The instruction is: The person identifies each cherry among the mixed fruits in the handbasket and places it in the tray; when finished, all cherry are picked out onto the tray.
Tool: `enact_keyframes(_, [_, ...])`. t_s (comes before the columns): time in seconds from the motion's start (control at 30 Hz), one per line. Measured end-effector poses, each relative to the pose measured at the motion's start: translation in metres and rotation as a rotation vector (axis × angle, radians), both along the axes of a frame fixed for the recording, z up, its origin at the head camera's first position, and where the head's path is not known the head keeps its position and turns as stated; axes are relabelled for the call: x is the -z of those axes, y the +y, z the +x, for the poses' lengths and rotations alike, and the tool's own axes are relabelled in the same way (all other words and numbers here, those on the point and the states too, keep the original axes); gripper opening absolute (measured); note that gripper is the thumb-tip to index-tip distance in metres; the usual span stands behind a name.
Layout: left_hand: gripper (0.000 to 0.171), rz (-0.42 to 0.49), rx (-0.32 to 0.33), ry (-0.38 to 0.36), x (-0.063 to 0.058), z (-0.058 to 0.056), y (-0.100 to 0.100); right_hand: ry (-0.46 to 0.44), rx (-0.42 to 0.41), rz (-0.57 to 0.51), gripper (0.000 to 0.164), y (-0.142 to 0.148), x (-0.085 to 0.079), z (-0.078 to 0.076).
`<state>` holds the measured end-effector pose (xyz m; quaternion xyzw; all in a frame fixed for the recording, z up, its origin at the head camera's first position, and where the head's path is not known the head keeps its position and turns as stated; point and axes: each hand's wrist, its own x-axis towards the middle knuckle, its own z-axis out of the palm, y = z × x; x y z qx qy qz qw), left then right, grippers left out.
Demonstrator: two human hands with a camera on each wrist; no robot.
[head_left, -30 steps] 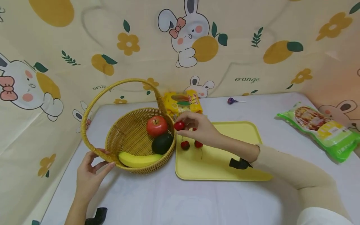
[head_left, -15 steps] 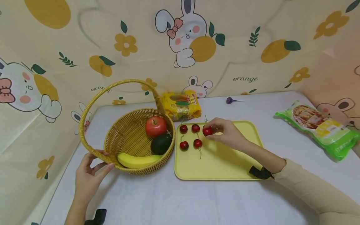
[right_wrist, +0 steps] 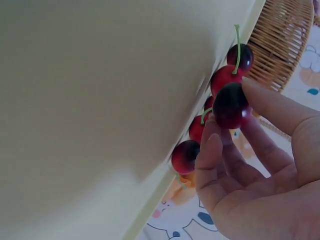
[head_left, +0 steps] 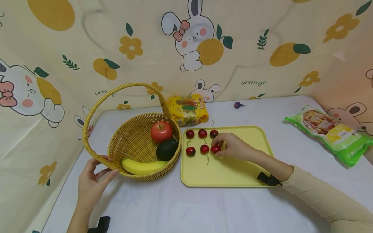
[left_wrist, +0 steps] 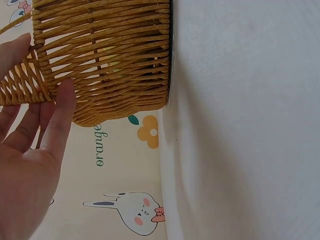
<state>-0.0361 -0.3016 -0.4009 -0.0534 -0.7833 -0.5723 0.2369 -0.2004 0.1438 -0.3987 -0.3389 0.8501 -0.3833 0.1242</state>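
Note:
On a yellow tray (head_left: 239,174), several red cherries lie in two rows. My right hand (head_left: 233,146) pinches a cherry (head_left: 216,149) between thumb and fingertips at the right end of the front row. The right wrist view shows that cherry (right_wrist: 231,106) close up, dark on top, with other cherries (right_wrist: 186,157) behind it. At left, my left hand (head_left: 92,181) grips a wicker basket (head_left: 128,136) where its handle meets the rim. Inside the basket are a banana (head_left: 142,166), a dark green avocado (head_left: 167,149) and a red apple-like fruit (head_left: 161,131). The left wrist view shows my fingers against the weave (left_wrist: 107,60).
Behind the tray's left corner stands a yellow packet (head_left: 187,110). A lollipop (head_left: 239,105) lies at the table's back. A green and white food bag (head_left: 329,132) rests at far right. Patterned cloth (head_left: 247,42) hangs behind the white table.
My right hand has carried the cherry from beside the basket rim to the right, then toward the front of the tray. My left hand and the basket have stayed put.

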Motion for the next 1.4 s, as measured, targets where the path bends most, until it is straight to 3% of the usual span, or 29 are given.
enact_keyframes(0.37, [0.058,0.003,0.024,0.035,0.000,0.000,0.000,0.001,-0.024,0.055,0.026,0.000,0.001,0.001])
enact_keyframes(0.77, [0.057,-0.021,-0.016,0.003,-0.001,0.000,0.000,0.007,-0.029,0.055,0.029,0.001,0.000,-0.002])
enact_keyframes(0.9, [0.057,-0.014,-0.010,0.009,0.000,0.001,-0.001,0.112,0.025,0.101,0.026,0.000,-0.007,0.003])
enact_keyframes(1.03, [0.058,-0.021,-0.019,0.005,-0.001,0.001,0.000,0.306,0.118,0.142,0.025,-0.002,-0.016,0.010])
enact_keyframes(1.1, [0.058,-0.027,-0.032,-0.006,-0.002,0.001,0.001,0.407,0.143,0.190,0.034,-0.003,-0.019,0.014])
enact_keyframes(1.2, [0.059,-0.055,-0.066,-0.033,-0.004,0.003,0.004,0.524,0.124,0.373,0.059,-0.004,-0.022,0.020])
enact_keyframes(1.3, [0.061,-0.110,-0.105,-0.061,-0.007,0.005,0.006,0.547,0.064,0.541,0.077,-0.004,-0.021,0.027])
enact_keyframes(1.4, [0.072,-0.208,-0.159,-0.052,-0.013,0.007,0.009,0.514,0.047,0.595,0.082,-0.004,-0.020,0.034])
